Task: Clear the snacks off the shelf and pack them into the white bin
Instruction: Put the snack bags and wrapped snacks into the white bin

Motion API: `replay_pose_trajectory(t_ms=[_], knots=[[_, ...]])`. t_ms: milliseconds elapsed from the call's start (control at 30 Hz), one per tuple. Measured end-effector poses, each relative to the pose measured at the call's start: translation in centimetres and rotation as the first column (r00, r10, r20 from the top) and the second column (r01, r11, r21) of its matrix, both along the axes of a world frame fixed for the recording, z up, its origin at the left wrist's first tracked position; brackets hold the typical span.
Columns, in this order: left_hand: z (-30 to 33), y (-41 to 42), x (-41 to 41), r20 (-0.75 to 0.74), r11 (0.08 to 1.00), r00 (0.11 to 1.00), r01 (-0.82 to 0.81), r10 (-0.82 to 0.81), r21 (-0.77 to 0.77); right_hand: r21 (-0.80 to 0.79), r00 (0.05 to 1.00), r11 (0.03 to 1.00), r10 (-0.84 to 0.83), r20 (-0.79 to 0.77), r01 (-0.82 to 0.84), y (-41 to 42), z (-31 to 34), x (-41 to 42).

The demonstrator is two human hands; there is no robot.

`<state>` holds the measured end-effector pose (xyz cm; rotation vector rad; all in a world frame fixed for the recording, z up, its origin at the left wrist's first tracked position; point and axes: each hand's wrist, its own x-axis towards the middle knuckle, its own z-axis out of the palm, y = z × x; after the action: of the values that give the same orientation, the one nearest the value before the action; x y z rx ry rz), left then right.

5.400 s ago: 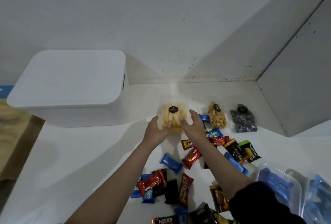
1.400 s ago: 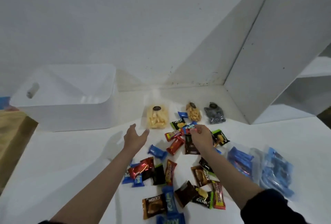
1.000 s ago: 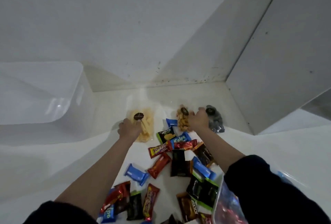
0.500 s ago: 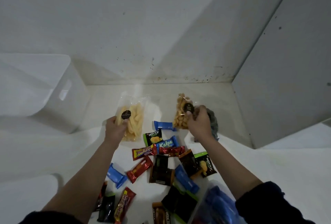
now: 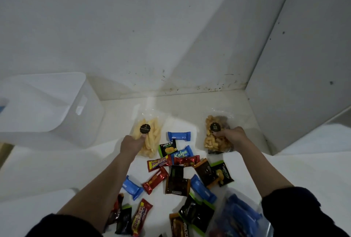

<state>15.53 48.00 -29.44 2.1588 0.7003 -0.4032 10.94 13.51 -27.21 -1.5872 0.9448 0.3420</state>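
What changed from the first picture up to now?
The lid came off the white plastic bin. The left hand now grips the clear bag of yellow sticks; the right hand grips the clear bag of orange puffs. Small wrapped snacks stayed scattered.

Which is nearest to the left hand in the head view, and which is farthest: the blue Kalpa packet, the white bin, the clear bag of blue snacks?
From the left hand:
1. Blue Kalpa packet, just to its right.
2. White bin, to its left, further back.
3. Clear bag of blue snacks, bottom right corner.
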Motion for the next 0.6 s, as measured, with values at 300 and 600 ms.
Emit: replay_pose_trajectory(t_ms=[300, 600], knots=[[3.8, -0.1, -2.3, 0.197, 0.974, 0.978, 0.108, -0.068, -0.197, -0.150, 0.975, 0.987, -0.027, 0.222, 0.062, 4.0, 2.1, -2.6], [11.5, 7.4, -1.7, 0.485, 0.883, 0.868, 0.310, -0.111, -0.353, 0.033, 0.839, 0.999, -0.040, 0.543, 0.027, 16.7, 10.4, -5.2]])
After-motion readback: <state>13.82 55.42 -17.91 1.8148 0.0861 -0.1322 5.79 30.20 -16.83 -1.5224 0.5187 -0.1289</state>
